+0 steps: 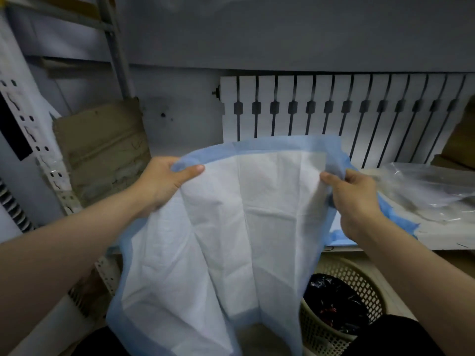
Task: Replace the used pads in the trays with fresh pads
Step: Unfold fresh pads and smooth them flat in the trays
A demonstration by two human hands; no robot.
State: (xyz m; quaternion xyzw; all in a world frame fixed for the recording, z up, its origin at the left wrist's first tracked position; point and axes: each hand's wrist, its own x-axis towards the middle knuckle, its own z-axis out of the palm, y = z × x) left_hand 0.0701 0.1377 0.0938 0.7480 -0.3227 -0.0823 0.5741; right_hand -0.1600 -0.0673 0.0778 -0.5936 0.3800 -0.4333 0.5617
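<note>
A person's left hand and right hand are pinching, fingers closed, a fresh pad's upper corners, apparently spreading it open for a tray.

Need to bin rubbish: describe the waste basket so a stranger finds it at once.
Start at the white slatted radiator on the wall and drop below the white shelf. The basket sits there, right of the held pad: beige lattice plastic, lined with a black bag.
</note>
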